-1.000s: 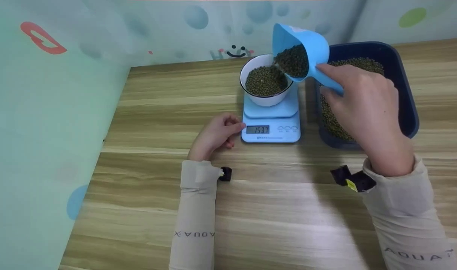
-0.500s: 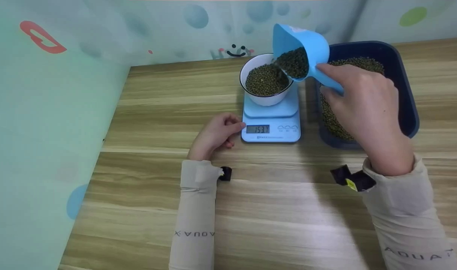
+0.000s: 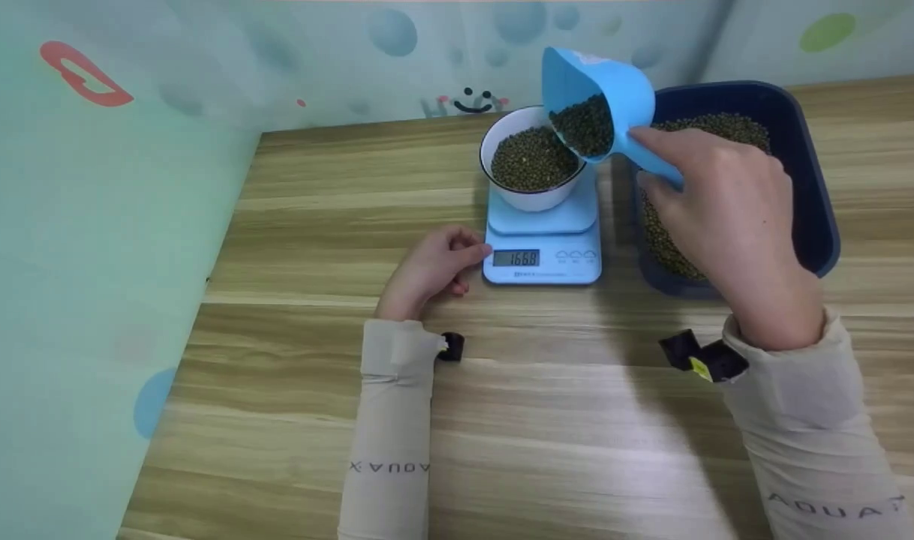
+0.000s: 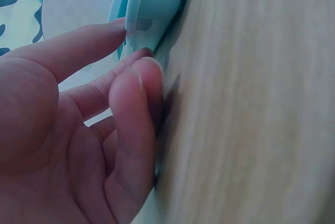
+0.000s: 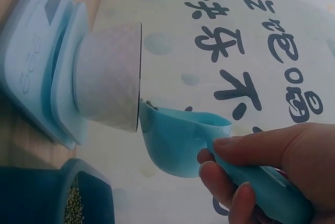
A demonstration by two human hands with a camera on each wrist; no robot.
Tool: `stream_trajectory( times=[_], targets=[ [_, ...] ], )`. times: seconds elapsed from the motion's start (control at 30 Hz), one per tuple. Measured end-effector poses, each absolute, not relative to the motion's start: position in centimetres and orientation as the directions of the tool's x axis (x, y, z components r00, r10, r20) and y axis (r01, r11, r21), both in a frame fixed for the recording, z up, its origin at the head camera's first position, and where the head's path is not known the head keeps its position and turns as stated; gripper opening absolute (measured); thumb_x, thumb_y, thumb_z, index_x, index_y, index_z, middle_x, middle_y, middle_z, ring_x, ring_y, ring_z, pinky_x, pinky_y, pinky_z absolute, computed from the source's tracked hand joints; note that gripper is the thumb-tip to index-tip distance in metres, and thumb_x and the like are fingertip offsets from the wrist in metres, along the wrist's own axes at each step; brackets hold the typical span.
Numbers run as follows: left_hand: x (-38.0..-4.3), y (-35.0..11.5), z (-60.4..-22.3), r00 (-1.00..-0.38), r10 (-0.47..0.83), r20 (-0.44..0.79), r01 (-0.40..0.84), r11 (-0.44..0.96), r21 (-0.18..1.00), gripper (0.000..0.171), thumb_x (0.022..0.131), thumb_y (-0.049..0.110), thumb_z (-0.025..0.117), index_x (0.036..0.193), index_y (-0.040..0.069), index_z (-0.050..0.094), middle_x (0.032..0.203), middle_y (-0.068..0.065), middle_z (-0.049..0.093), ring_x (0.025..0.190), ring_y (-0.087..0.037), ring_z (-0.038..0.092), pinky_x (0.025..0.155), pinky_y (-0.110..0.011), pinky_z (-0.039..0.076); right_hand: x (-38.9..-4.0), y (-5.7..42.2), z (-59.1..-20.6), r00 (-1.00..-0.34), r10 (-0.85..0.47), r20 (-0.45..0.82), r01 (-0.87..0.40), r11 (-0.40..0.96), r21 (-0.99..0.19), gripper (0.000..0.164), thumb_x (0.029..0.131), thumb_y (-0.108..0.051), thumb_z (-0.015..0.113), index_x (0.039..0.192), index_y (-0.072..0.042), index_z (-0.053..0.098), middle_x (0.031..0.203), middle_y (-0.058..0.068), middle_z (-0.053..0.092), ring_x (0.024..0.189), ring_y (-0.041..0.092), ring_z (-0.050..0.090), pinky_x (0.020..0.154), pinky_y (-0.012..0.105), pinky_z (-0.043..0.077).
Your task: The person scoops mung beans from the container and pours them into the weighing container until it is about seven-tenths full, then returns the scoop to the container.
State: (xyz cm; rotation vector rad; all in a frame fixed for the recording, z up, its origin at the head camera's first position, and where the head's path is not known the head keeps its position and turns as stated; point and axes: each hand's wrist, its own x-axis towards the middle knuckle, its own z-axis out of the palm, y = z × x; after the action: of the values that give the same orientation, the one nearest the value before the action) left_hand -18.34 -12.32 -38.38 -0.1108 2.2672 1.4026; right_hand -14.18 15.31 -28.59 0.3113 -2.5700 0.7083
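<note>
In the head view, my right hand grips the handle of a blue scoop partly filled with green mung beans. The scoop is tipped sideways, its lip right at the rim of a white bowl. Mung beans lie heaped in the bowl, which stands on a light blue kitchen scale with a lit digital display. My left hand holds the scale's left edge near the display, thumb at the upper edge and fingertips lower down. In the right wrist view, a few beans show at the scoop's lip.
A dark blue tub of mung beans stands right of the scale, beneath my right hand. Behind the wooden table rises a pale patterned backdrop, and a similar surface runs down the left side.
The scale's display reading has gone up. Beans were sliding from the scoop into the bowl; now the stream has thinned or stopped. The scoop has shifted slightly left; my left hand stays put.
</note>
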Motion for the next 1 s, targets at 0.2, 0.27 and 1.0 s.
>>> stream_trajectory(
  times=[0.2,0.27,1.0],
  targets=[
    [-18.26,-12.36,-38.34,-0.880,0.173,-0.442,-0.318,0.475,0.820,0.026,0.089,0.031,0.060,0.107,0.012,0.056,0.096,-0.007,0.057,0.053,-0.010,0.050,0.048,-0.020,0.047,-14.24,15.16,-28.64,-0.869,-0.094,0.486,-0.333,0.838,-0.433,0.033,0.087,-0.007,0.061,0.117,-0.020,0.064,0.108,0.009,0.067,0.086,0.034,0.064,0.057,0.048,0.045],
    [-18.25,-12.33,-38.31,-0.879,0.171,-0.445,-0.321,0.477,0.818,0.026,0.089,0.032,0.060,0.106,0.012,0.056,0.095,-0.007,0.057,0.053,-0.010,0.050,0.048,-0.020,0.047,-14.26,15.13,-28.66,-0.867,-0.095,0.489,-0.336,0.835,-0.435,0.033,0.087,-0.006,0.061,0.117,-0.020,0.064,0.108,0.009,0.067,0.087,0.035,0.064,0.058,0.049,0.046],
    [-18.30,-12.26,-38.12,-0.885,0.167,-0.434,-0.306,0.494,0.814,0.021,0.090,0.028,0.060,0.102,0.012,0.057,0.091,-0.006,0.056,0.050,-0.010,0.050,0.046,-0.020,0.046,-14.85,15.06,-28.59,-0.869,-0.096,0.485,-0.335,0.836,-0.435,0.035,0.085,-0.005,0.063,0.117,-0.020,0.064,0.108,0.010,0.067,0.089,0.035,0.064,0.061,0.051,0.046]
  ],
)
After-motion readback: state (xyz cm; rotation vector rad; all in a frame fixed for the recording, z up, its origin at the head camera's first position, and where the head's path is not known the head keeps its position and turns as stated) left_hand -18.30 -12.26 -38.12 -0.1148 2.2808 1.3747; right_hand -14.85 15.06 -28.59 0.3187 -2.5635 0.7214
